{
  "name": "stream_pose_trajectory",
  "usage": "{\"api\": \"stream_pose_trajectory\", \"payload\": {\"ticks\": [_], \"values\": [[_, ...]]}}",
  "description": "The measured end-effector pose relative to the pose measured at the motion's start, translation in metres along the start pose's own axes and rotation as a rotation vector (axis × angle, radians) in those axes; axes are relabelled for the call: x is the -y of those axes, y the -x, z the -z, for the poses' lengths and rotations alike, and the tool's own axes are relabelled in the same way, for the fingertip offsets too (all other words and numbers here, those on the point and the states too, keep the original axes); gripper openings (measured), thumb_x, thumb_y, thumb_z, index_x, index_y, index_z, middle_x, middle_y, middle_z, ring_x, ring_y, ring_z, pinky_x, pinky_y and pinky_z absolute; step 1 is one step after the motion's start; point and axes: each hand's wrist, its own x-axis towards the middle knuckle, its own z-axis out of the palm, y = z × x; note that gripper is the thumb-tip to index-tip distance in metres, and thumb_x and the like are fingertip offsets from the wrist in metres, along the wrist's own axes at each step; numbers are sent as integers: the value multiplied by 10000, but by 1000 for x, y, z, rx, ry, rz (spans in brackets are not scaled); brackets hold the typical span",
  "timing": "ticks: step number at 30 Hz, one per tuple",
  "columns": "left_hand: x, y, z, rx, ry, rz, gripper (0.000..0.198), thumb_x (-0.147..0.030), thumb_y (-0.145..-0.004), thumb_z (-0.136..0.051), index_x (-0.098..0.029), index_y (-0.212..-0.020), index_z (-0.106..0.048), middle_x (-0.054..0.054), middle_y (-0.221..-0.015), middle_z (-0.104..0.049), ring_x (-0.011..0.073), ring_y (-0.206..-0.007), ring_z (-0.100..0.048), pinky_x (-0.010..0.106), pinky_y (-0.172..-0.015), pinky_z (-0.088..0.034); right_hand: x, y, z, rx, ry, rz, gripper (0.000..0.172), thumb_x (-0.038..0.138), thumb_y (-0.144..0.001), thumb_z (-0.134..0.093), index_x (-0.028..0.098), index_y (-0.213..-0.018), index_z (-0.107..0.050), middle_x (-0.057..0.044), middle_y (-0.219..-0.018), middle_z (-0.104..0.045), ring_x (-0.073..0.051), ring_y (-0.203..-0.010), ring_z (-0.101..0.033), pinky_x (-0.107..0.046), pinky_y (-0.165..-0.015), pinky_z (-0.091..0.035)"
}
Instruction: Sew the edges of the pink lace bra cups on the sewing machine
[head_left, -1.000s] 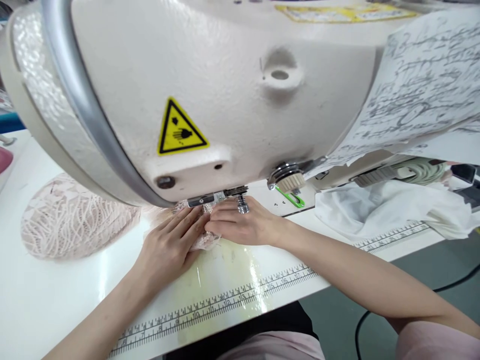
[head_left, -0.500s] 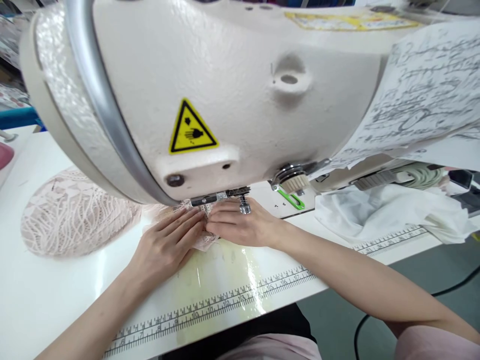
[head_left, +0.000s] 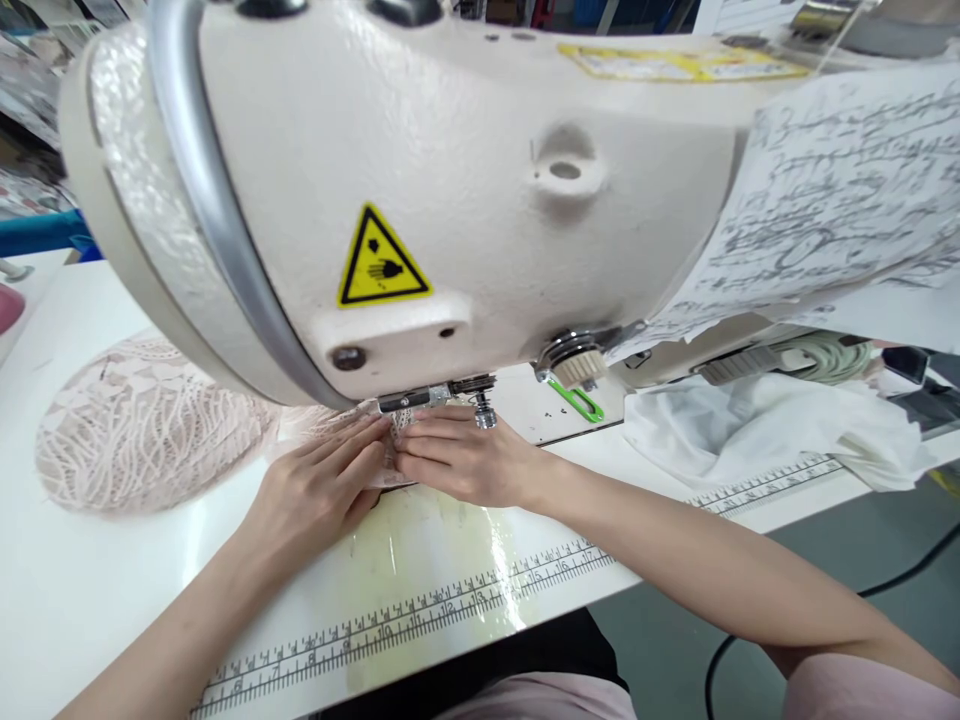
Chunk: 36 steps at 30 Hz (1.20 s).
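Both my hands lie under the head of a white sewing machine [head_left: 465,200], on pale pink lace fabric [head_left: 388,462]. My left hand [head_left: 319,480] is flat with fingers stretched out, pressing the lace to the table. My right hand [head_left: 469,460] also lies flat, its straight fingers pointing left over the lace near my left fingertips. The machine's arm hides the needle and part of the fabric. To the left, a rounded pink lace cup piece [head_left: 150,430] rests on the table and appears joined to the lace under my hands.
A ruler strip [head_left: 405,620] runs along the front of the white table [head_left: 112,590]. Crumpled white cloth [head_left: 772,425] lies at right, near a green tool [head_left: 576,400]. Handwritten paper [head_left: 825,200] hangs on the machine; a black cable [head_left: 712,660] is on the floor.
Both hands have moved slightly left and toward me, with the lace between them. Less lace shows at the front, below my fingertips. The camera view has shifted a little.
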Motion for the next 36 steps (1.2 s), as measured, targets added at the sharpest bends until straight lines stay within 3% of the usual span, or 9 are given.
{"api": "stream_pose_trajectory", "payload": {"ticks": [5,19,25,30,34,36], "values": [[0,-1,-1,17,-23,24,194,-104,-873,-486,-98,-1008,-625,126,-1183,-684,246,-1096,-657,348,-878,-598,0,0,-4,-15,35,-6,206,87,-921,-513,199,-957,-682,7,-925,-726,-115,-925,-648,-262,-797,-571],[-5,-1,-4,25,-76,76,285,-150,-884,-482,-75,-1122,-619,140,-1206,-670,269,-1119,-642,370,-884,-591,-1,-5,7,-112,176,-55,228,44,-910,-489,170,-843,-667,25,-885,-720,-88,-827,-639,-230,-677,-494],[-6,-1,-7,11,-74,99,369,-165,-881,-476,-82,-1222,-589,134,-1220,-664,264,-1094,-656,377,-888,-589,3,-5,10,-79,239,-145,245,59,-931,-477,194,-882,-676,51,-927,-718,-69,-773,-618,-250,-640,-430],[-7,-2,-8,11,-81,97,416,-176,-866,-505,-90,-1267,-571,132,-1224,-661,272,-1106,-650,414,-929,-577,4,-5,12,-27,255,-192,257,43,-924,-464,191,-906,-673,36,-987,-725,-80,-730,-623,-264,-705,-436],[-9,-3,-8,5,-91,88,417,-198,-864,-521,-80,-1260,-575,142,-1223,-660,280,-1105,-649,423,-922,-584,2,-7,15,-71,233,-197,288,20,-925,-437,182,-868,-668,40,-946,-732,-93,-842,-647,-274,-842,-446],[-10,-4,-8,2,-97,87,418,-205,-866,-528,-73,-1259,-573,151,-1222,-658,288,-1102,-650,430,-908,-591,-1,-8,15,-92,235,-188,299,18,-928,-433,187,-845,-665,55,-906,-733,-82,-810,-641,-264,-832,-451]]}}
